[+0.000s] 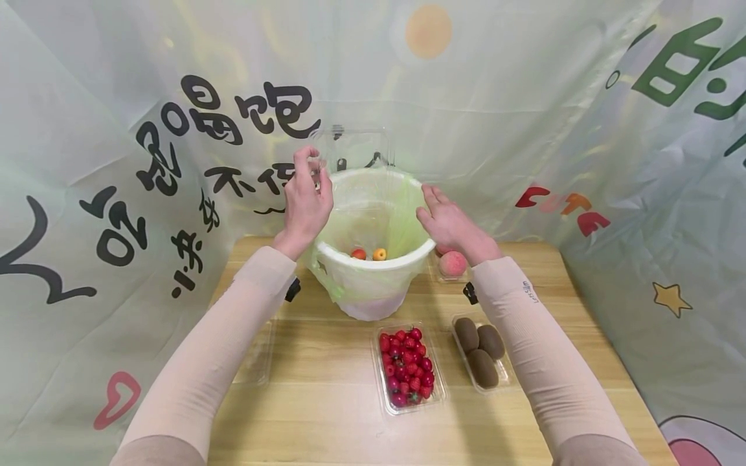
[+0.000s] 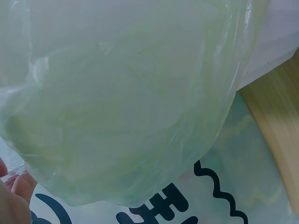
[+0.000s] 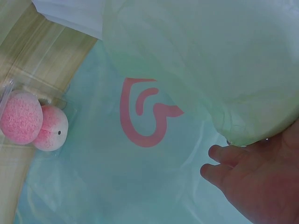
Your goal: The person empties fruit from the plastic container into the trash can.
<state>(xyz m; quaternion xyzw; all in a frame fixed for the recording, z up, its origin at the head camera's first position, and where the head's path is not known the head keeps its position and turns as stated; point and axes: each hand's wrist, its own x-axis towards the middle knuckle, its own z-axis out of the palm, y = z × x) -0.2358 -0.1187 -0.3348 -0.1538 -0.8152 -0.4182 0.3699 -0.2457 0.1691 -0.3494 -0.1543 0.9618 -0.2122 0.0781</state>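
Observation:
A white bucket point(image 1: 373, 285) lined with a thin pale-green plastic bag point(image 1: 408, 223) stands at the back of the table. Inside it, a reddish fruit point(image 1: 358, 254) and a yellow-orange fruit point(image 1: 379, 254) show low near the front wall. My left hand point(image 1: 307, 202) is above the bucket's left rim and pinches the edge of a clear plastic box point(image 1: 357, 131), tipped up over the opening. At the right rim, my right hand point(image 1: 449, 221) touches the bag-covered edge with its fingers fairly straight. In the left wrist view the bag point(image 2: 121, 116) hides most of the box.
A clear tray of small red fruits point(image 1: 406, 366) is in front of the bucket. To its right lies a tray of three kiwis point(image 1: 484, 369). Pink peaches point(image 1: 452, 264) sit behind, partly under my right arm. Another clear container point(image 1: 256, 356) lies beside my left forearm. Printed cloth surrounds the table.

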